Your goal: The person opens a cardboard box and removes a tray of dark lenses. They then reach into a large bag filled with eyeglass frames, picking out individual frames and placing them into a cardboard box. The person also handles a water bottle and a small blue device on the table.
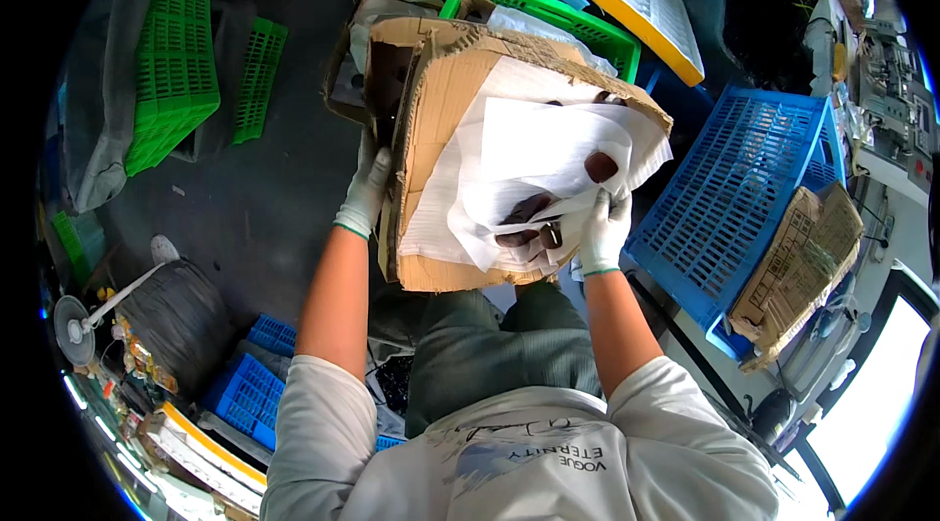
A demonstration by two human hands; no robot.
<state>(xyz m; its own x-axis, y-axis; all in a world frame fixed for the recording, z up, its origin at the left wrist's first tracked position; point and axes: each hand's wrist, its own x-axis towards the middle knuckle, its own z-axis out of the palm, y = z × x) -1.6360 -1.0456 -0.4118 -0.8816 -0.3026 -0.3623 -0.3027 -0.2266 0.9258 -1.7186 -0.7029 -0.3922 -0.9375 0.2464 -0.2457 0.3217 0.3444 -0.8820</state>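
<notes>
In front of my body is a tilted cardboard box (446, 124) with torn, worn edges. White paper sheets (534, 144) lie crumpled over it. Among them show several glossy dark brown pieces that look like lenses, one rounded brown piece (601, 166) lying apart near the right edge. My left hand (365, 190), in a white glove with a green cuff, grips the box's left side; some fingers are hidden. At the lower right edge my gloved right hand (607, 232) closes on the box and its paper, fingertips just below the rounded piece.
A blue plastic crate (729, 193) stands tilted on the right, with flattened cardboard (803, 271) against it. Behind the box are a green crate (587, 31) and another open carton (343, 51). Green crates (176, 61) stand far left; a fan (74, 328) is at lower left.
</notes>
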